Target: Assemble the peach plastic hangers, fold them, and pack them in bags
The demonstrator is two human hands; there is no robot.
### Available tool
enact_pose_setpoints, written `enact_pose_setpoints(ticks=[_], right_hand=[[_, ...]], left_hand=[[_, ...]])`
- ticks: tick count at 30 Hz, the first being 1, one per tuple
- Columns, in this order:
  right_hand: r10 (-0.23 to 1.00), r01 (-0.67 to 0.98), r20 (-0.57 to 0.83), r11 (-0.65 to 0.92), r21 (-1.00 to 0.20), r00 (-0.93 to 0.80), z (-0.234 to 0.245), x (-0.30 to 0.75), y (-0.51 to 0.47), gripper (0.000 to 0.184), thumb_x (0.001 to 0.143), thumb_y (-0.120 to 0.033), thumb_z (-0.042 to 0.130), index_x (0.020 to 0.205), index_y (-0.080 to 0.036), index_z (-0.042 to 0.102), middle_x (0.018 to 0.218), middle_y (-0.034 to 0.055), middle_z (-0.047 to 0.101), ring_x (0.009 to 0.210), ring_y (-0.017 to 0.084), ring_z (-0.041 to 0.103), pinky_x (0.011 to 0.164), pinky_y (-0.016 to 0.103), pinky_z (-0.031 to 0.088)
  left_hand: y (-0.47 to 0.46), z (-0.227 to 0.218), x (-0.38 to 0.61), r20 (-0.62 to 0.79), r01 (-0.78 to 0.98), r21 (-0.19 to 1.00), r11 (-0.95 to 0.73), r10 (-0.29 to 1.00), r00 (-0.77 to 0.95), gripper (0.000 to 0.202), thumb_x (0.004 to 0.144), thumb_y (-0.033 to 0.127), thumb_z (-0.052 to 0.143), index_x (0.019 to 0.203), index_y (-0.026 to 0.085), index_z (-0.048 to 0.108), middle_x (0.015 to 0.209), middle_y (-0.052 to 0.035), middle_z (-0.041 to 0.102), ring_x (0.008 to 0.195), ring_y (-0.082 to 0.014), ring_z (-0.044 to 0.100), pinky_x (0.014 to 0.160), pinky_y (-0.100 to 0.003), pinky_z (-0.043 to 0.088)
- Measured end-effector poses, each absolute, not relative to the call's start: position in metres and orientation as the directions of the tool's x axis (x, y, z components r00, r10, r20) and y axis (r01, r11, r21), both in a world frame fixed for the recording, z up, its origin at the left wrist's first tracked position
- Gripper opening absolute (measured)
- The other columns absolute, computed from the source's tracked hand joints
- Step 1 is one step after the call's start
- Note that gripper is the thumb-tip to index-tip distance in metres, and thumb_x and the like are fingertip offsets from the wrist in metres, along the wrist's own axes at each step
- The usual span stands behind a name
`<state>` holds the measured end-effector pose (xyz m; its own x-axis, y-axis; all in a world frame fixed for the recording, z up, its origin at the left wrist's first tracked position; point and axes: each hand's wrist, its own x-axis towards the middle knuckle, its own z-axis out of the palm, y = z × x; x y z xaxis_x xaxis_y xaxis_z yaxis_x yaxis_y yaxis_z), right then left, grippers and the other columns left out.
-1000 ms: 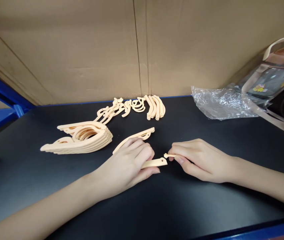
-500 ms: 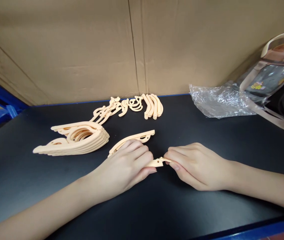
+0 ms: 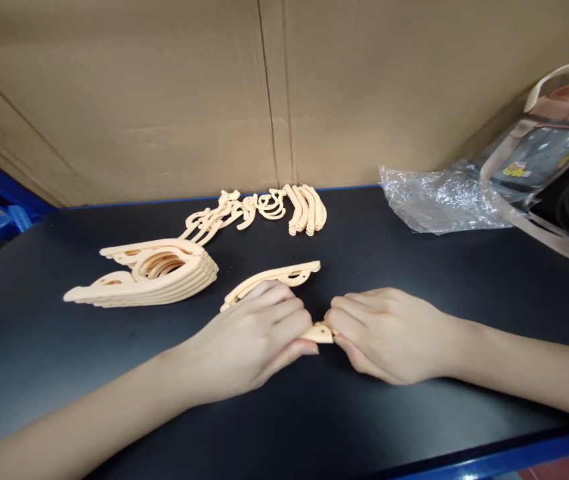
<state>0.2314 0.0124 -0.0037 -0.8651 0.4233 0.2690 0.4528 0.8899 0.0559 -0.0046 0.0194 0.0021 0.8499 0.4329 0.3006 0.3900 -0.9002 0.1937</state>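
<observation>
My left hand [image 3: 259,333] is closed round a peach plastic hanger arm [image 3: 320,332], only the tip of which shows between my hands. My right hand [image 3: 384,332] is closed too, its fingertips pinching a small peach piece against that tip; the piece is almost hidden. Both hands rest on the black tabletop [image 3: 314,413] and nearly touch. Just behind my left fingers lies another curved hanger arm [image 3: 284,275].
A stack of peach hanger parts [image 3: 154,273] lies at the left. Behind it are loose hook pieces [image 3: 229,213] and several curved arms [image 3: 307,210]. A crumpled clear bag [image 3: 439,200] and a bottle with a strap [image 3: 549,140] sit at the right. Cardboard [image 3: 214,93] walls the back.
My right hand moved left until its small piece met the end of the arm in my left hand. The gap between the hands has closed, and less of the arm shows.
</observation>
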Motion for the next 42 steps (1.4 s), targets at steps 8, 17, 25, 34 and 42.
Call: enact_pose_setpoints(ticks=[8,17,25,34,42], right_hand=[[0.525,0.507,0.238,0.851,-0.136,-0.817,-0.0016,0.2307,0.0185,0.029,0.097,-0.02,0.029,0.078,-0.018,0.051,0.068,-0.0006,0.053,0.054,0.013,0.043,0.051,0.028,0.03],[0.538,0.484,0.226,0.837,-0.253,-0.812,0.0018,0.2346,0.0199,0.028,0.097,-0.02,0.029,0.077,-0.019,0.048,0.065,-0.0029,0.049,0.052,0.012,0.037,0.051,0.027,0.03],[0.421,0.451,0.284,0.891,0.047,-0.861,-0.0031,0.2362,0.0177,0.032,0.095,-0.019,0.031,0.076,-0.017,0.056,0.065,-0.0007,0.052,0.055,0.015,0.043,0.052,0.029,0.032],[0.359,0.434,0.359,0.888,0.154,-0.862,-0.0025,0.235,0.0158,0.028,0.092,-0.024,0.036,0.074,-0.018,0.057,0.063,-0.0008,0.051,0.055,0.015,0.043,0.053,0.027,0.035],[0.322,0.415,0.354,0.881,0.227,-0.878,-0.0033,0.2356,0.0138,0.029,0.092,-0.028,0.038,0.074,-0.018,0.057,0.063,0.0,0.052,0.054,0.016,0.044,0.052,0.028,0.035]], left_hand=[[0.0201,0.0033,-0.0029,0.297,0.398,0.267,-0.878,0.468,0.832,0.026,0.101,0.028,0.04,0.081,0.018,0.052,0.079,-0.0026,0.055,0.079,-0.0183,0.047,0.076,-0.03,0.039],[0.0191,0.0013,-0.0046,0.309,0.412,0.288,-0.865,0.491,0.815,0.024,0.102,0.029,0.04,0.082,0.019,0.05,0.08,-0.0021,0.055,0.08,-0.0185,0.046,0.076,-0.03,0.037],[0.0188,0.0006,-0.0039,0.311,0.406,0.229,-0.885,0.462,0.831,0.026,0.102,0.028,0.038,0.081,0.019,0.049,0.079,-0.0019,0.053,0.078,-0.0181,0.044,0.074,-0.029,0.037],[0.0191,0.0025,-0.0037,0.304,0.388,0.246,-0.888,0.451,0.839,0.026,0.102,0.028,0.039,0.081,0.019,0.05,0.079,-0.0015,0.053,0.077,-0.0175,0.045,0.075,-0.029,0.038],[0.0171,0.0067,-0.0028,0.255,0.394,0.24,-0.887,0.449,0.856,0.028,0.102,0.029,0.038,0.081,0.017,0.053,0.08,-0.0024,0.055,0.079,-0.0181,0.047,0.076,-0.029,0.039]])
